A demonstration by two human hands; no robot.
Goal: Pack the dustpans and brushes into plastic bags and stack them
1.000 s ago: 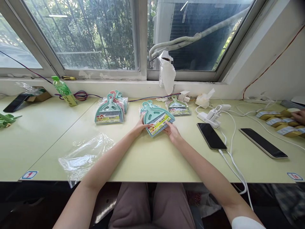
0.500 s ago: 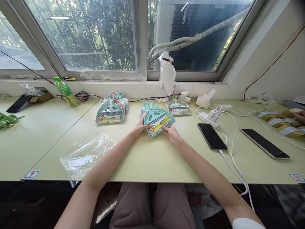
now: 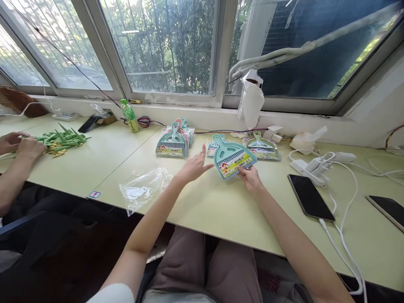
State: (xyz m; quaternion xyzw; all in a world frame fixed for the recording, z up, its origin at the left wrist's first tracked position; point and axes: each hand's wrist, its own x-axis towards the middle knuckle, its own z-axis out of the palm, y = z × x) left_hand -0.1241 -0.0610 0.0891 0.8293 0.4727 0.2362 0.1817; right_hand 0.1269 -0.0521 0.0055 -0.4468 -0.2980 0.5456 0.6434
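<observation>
A teal dustpan and brush set point(image 3: 234, 156) with a printed label is tilted above the table, my right hand point(image 3: 250, 176) gripping its lower right edge. My left hand point(image 3: 195, 166) is off the set, just to its left, fingers stretched and apart with nothing in them. Partly hidden behind the held set is another teal set point(image 3: 212, 148). Several bagged sets, teal and pink, lie stacked as a pile point(image 3: 173, 143) beyond my left hand. A green bagged set point(image 3: 261, 147) lies behind to the right. A crumpled clear plastic bag point(image 3: 143, 188) rests left of my left forearm.
Right of my right hand are a black phone point(image 3: 311, 197), a white power strip point(image 3: 311, 170) with cables, and a second phone point(image 3: 387, 210). A green bottle point(image 3: 129, 116) stands at the back left. Far left, a co-worker's hands point(image 3: 27, 147) are beside green pieces point(image 3: 65, 139).
My left hand has let go of the dustpan set and moved off to its left, its fingers spreading. My right hand still holds the set. The view has turned left, bringing the co-worker's hands in.
</observation>
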